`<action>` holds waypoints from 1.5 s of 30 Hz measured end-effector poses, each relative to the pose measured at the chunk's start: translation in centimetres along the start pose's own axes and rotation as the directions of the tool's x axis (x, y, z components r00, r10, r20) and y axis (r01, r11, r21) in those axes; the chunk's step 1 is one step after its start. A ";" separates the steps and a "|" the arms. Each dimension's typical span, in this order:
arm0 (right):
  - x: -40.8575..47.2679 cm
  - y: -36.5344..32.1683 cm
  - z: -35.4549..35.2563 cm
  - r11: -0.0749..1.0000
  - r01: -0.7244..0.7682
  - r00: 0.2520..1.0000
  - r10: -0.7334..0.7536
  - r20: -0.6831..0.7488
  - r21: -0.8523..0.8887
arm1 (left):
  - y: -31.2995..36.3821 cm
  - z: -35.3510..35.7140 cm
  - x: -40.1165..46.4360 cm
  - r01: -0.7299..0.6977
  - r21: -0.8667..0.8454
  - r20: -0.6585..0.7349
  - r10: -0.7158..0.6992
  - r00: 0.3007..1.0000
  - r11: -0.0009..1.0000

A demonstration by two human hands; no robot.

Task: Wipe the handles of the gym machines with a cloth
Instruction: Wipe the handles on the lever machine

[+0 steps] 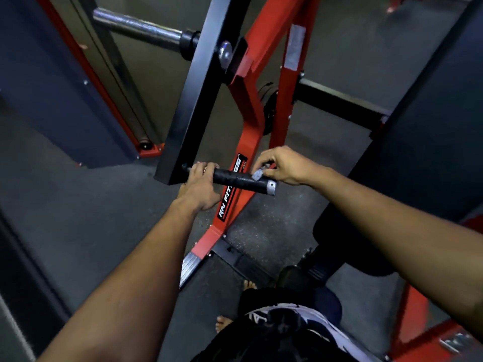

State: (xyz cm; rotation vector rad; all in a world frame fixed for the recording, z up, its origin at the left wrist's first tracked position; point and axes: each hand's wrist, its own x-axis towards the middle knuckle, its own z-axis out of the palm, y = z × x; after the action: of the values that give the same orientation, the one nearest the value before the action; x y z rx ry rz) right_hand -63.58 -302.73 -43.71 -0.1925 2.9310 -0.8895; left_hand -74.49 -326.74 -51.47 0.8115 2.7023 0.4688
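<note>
A black label (pixel 233 188) runs along the red frame (pixel 249 131) of the gym machine, with white letters reading "RN FIT" at its lower end; the rest of the word is crossed by the handle and cannot be read whole. The handle (pixel 239 180) is a short black-wrapped bar with a bare silver end cap (pixel 271 188), sticking out sideways from the foot of a black square arm (pixel 193 100). The left hand (pixel 201 188) grips the handle close to that arm, fingers curled over the top. The right hand (pixel 281 165) pinches a small bunched grey cloth (pixel 257 175) between thumb and fingertips, and the cloth touches the handle near the silver cap. Higher up, a chrome bar (pixel 136 26) juts from the black arm, and a blurred silver sticker (pixel 294 47) on the red upright is unreadable. The floor (pixel 91 205) is dark grey speckled rubber. A dark blue panel (pixel 44 82) edged in red stands to the left, and a black padded seat (pixel 337 239) lies under the right forearm. Bare toes (pixel 223 323) show near the bottom edge.
</note>
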 end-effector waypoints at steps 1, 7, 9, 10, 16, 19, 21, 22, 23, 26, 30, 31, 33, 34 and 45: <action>-0.6 0.4 -0.4 1.000 -0.008 1.000 0.008 0.009 -0.003 | -0.1 -0.2 0.1 -0.009 0.003 0.012 0.009 1.000 1.000; 0.0 0.0 -0.3 0.999 -0.003 1.000 0.004 0.029 -0.032 | 1.0 -0.6 0.3 0.029 0.062 0.020 -0.031 0.999 0.998; 1.0 -0.5 0.8 0.999 -0.005 1.000 0.005 0.001 -0.033 | 1.1 -0.5 0.4 0.037 0.085 0.010 -0.038 0.999 0.996; 1.0 -0.5 1.0 1.000 -0.015 1.000 0.015 -0.019 -0.005 | 1.1 -0.4 0.4 0.038 0.093 0.006 -0.039 0.999 0.995; -2.3 1.4 -0.9 0.972 -0.153 0.988 0.157 -0.008 0.176 | 1.1 -1.0 0.0 0.029 0.096 0.045 -0.034 0.998 0.995; -0.4 0.5 -0.1 0.987 -0.121 0.993 0.122 -0.002 0.104 | 1.7 -1.2 -0.1 0.040 0.144 0.052 -0.048 0.998 0.989; 0.5 0.0 0.3 0.986 -0.119 0.993 0.121 -0.011 0.115 | 2.1 -1.5 -0.1 0.048 0.177 0.058 -0.059 0.997 0.983; 0.4 0.1 0.2 0.981 -0.133 0.991 0.135 -0.008 0.139 | 2.2 -1.6 -0.1 0.050 0.192 0.061 -0.063 0.996 0.980; -0.1 0.5 0.1 0.970 -0.157 0.987 0.159 0.005 0.186 | 2.3 -1.9 0.0 0.051 0.205 0.067 -0.066 0.996 0.977; -2.5 3.1 0.3 0.839 -0.265 0.961 0.268 0.064 0.476 | 3.0 -2.3 0.2 0.052 0.247 0.098 -0.078 0.992 0.968; -3.4 3.8 3.8 0.527 -0.348 0.897 0.428 0.112 0.776 | 5.3 -3.3 1.3 0.024 0.493 0.199 -0.139 0.970 0.870; -3.3 3.4 5.0 0.420 -0.318 0.879 0.467 0.098 0.850 | 5.7 -3.6 1.7 0.007 0.530 0.224 -0.147 0.964 0.848; -3.3 2.5 6.8 0.146 -0.206 0.847 0.522 0.101 0.968 | 5.8 -3.9 2.4 -0.065 0.518 0.279 -0.096 0.955 0.853; -3.6 2.4 7.6 0.036 -0.147 0.842 0.528 0.106 0.988 | 5.7 -3.7 2.7 -0.118 0.463 0.308 -0.034 0.951 0.878; -3.4 0.9 10.2 -0.273 0.003 0.796 0.583 0.163 0.962 | 5.6 -4.1 4.0 -0.213 0.352 0.385 0.066 0.920 0.911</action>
State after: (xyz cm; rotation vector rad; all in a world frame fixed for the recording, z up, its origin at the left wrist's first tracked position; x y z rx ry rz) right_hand -59.24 -307.13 -52.58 0.9372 1.1269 -2.8754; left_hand -76.45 -320.95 -46.29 1.0820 2.4161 -0.1939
